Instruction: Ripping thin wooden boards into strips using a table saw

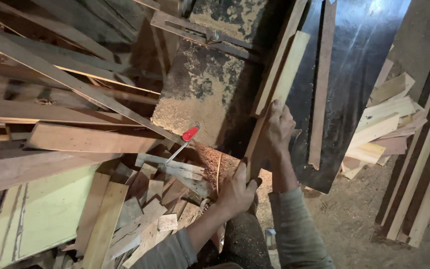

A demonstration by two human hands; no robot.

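while both the left hand [235, 192] and right hand [278, 130] clasp the plank [274, 99] on the saw table [210, 84], sawdust could make it slip.

Two hands [235, 192], one red-handled lever [185, 139], perhaps three upright boards [287, 69].

Red-tipped lever [190, 133], pale wood strip [279, 82], black glossy panel [349, 65]

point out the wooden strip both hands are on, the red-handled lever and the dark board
wooden strip [285, 69], head view, upper face above the hands
red-handled lever [190, 133], head view, red knob
dark board [359, 55], head view, glossy bare face
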